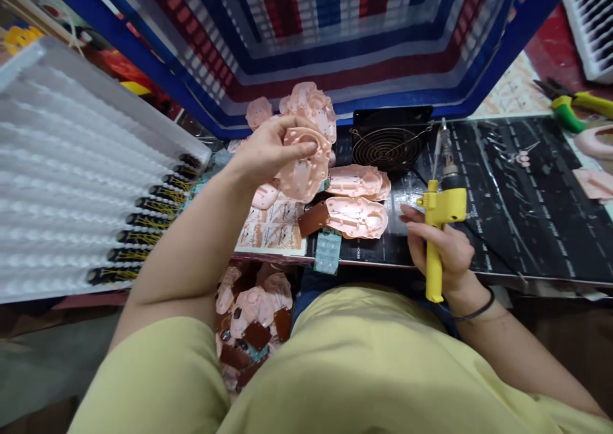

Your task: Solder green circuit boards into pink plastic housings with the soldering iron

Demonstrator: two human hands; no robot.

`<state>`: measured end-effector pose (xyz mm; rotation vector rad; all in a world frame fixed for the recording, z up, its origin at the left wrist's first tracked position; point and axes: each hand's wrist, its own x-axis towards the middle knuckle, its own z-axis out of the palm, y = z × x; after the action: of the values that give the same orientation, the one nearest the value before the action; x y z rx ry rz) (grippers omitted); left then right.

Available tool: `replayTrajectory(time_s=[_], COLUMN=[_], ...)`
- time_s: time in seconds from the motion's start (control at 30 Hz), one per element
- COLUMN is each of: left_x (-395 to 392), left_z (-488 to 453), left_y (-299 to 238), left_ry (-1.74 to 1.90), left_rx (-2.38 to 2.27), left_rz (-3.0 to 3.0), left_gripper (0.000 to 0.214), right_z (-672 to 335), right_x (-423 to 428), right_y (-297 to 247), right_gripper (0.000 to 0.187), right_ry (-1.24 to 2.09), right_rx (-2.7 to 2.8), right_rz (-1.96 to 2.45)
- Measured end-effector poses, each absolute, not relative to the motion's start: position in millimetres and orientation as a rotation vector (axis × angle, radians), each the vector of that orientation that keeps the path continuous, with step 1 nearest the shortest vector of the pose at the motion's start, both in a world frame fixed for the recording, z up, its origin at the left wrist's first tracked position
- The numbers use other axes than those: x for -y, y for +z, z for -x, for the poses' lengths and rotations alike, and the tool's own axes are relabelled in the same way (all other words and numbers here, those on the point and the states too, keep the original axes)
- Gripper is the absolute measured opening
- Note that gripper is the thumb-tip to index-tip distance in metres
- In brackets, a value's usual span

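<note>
My left hand (271, 148) is closed on a pink plastic shell (304, 164), holding it up above the bench with its inner side towards me. My right hand (443, 249) grips the yellow handle of a soldering iron (439, 220), tip pointing up and away. Between the hands, two more pink shells (357, 217) lie on the black mat, one with a brown circuit board (313, 219) attached. A small pale green board (328, 252) rests at the mat's front edge.
A small black fan (390, 142) stands behind the shells. More pink shells are heaped at the back (311, 105) and in my lap (253, 319). A white tray (71, 172) with wired parts sits left. Yellow-green pliers (575, 105) lie far right.
</note>
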<state>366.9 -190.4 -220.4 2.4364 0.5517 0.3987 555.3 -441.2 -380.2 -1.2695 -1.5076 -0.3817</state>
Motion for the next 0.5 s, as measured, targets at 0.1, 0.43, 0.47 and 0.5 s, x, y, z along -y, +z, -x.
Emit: replayTrajectory(time_s=[0.1,0.43,0.47,0.5], left_x=[185.4,233.2,234.4,234.0], left_z=[-392.5,-433.9,-426.7,-418.4], left_y=[-207.7,-233.5,-232.7,-231.4], left_ry=[0.143,-0.043,0.008,0.044], left_rx=[-0.489,-0.322,-0.372,-0.409], left_rz=[-2.471,-3.188,-3.215,-3.224], left_gripper=[0.029,0.03,0.029,0.028], right_z=[-555.1,-554.7,-554.7,-554.7], right_x=[440.7,443.9,444.0,443.9], right_y=[-381.2,-378.9,-378.8,-378.7], right_gripper=[0.034,0.038,0.039,0.04], right_ry=[-0.365,-0.347,-0.339,-0.331], right_rx=[1.497,1.487,1.485,1.485], right_rz=[1.273,1.268,1.261,1.253])
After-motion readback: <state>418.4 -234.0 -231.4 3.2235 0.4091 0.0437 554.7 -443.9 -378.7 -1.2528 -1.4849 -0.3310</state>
